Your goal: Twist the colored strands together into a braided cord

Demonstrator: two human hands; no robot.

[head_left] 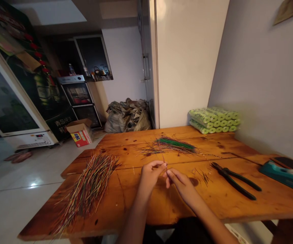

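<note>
My left hand (150,173) and my right hand (180,183) meet above the middle of the wooden table, fingertips close together. Both pinch a thin dark wire (162,155), whose free end points up and away from me. How the wire runs between the fingertips is too small to make out. Beyond my hands lies a bundle of green and reddish wires (178,144). To the left a large loose heap of multicoloured wires (93,184) is spread out. Short wire offcuts (204,177) lie right of my right hand, beside dark-handled pliers (235,181).
A teal tape dispenser (283,176) sits at the table's right edge. Stacked green-wrapped rolls (213,120) stand at the back right against the wall. On the floor beyond the wooden table (136,213) are full sacks (128,115) and an open cardboard box (80,134).
</note>
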